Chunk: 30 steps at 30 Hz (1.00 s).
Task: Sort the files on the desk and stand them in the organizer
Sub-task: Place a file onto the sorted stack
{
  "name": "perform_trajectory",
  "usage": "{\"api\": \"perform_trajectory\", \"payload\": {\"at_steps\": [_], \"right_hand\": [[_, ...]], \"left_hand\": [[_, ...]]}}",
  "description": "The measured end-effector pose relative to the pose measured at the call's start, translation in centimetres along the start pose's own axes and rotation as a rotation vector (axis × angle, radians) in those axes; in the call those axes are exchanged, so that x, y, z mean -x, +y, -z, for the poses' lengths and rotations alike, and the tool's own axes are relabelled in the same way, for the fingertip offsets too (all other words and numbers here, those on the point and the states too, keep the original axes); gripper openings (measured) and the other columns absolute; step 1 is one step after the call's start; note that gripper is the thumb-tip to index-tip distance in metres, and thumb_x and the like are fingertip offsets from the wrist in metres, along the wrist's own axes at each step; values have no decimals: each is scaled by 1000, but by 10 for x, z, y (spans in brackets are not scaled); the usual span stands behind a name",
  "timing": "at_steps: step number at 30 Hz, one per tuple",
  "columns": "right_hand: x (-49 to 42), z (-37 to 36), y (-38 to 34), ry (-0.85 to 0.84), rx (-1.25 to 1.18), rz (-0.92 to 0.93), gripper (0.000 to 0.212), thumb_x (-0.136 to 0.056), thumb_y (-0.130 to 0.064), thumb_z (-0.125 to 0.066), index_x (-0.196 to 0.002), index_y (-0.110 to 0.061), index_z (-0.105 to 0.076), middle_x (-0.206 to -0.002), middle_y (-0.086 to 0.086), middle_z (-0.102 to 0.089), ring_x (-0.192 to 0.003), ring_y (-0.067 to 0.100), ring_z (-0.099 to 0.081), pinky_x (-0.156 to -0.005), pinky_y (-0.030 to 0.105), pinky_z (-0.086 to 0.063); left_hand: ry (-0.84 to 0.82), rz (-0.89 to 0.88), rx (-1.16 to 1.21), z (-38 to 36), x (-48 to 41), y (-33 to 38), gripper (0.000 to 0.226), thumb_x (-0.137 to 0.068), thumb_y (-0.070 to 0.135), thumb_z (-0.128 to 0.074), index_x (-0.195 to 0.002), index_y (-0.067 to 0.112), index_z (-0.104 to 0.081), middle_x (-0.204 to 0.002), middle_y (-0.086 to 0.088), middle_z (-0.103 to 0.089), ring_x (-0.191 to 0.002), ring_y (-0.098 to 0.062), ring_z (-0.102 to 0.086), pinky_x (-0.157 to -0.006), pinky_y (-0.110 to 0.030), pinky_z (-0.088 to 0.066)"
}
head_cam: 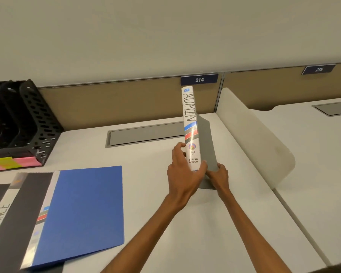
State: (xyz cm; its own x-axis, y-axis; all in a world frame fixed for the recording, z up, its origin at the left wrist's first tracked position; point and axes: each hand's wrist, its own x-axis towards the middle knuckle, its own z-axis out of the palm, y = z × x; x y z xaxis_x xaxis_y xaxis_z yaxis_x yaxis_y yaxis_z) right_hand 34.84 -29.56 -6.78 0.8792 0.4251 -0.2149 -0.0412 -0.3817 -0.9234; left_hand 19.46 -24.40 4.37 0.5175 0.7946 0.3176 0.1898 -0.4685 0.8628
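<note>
Head view: ADMIN binder [191, 125] upright in both grips, organizer [34, 123] unfilled as far as I see.
My left grip [182, 168] and right grip [220, 175] clasp its lower end, well apart from the organizer; blue folder [87, 209] and dark binder [6, 219] lie flat on the bench [146, 174], unsorted.

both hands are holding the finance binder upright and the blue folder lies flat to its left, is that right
Not quite: the upright binder reads ADMIN on its spine, not finance, as the head view shows. The left hand and right hand both grip its lower end, and the blue folder lies flat to its left.
</note>
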Motion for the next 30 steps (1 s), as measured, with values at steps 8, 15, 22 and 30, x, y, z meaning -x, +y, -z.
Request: {"api": "perform_trajectory", "payload": {"at_steps": [8, 15, 22, 30], "right_hand": [[-5, -18, -19, -7, -40, 39, 67, -75, -24, -83, -130, -3, -49, -129, 19, -55, -109, 40, -60, -87, 58, -55], [-1, -27, -24, -21, -52, 51, 82, -63, -35, -90, -128, -4, -51, -128, 17, -55, -107, 38, -61, -86, 54, -56], [17, -50, -21, 9, 35, 41, 101, -54, -54, -89, -133, -11, -44, -129, 9, -42, -100, 22, -52, -79, 34, -49], [54, -106, -13, -97, 88, -13, 100, -56, -51, -91, -132, -9, -40, -130, 9, -35, -104, 25, -50, -95, 44, -49]], "left_hand": [[10, -88, -47, 12, 4, 1, 76, -77, 52, -71, -135, 21, -32, -125, 4, -54, -96, -12, -62, -69, -7, -47], [59, -65, -28, 25, 7, -8, 76, -76, 53, -68, -135, 20, -34, -124, 3, -55, -94, -9, -59, -69, -8, -49], [207, 126, 83, 61, 11, -37, 66, -78, 39, -73, -133, 30, -37, -118, 11, -52, -97, -13, -60, -66, -17, -58], [237, 333, -19, 124, 33, -93, 72, -76, 35, -77, -138, 30, -40, -115, 11, -55, -96, -5, -59, -69, -16, -53]]}}
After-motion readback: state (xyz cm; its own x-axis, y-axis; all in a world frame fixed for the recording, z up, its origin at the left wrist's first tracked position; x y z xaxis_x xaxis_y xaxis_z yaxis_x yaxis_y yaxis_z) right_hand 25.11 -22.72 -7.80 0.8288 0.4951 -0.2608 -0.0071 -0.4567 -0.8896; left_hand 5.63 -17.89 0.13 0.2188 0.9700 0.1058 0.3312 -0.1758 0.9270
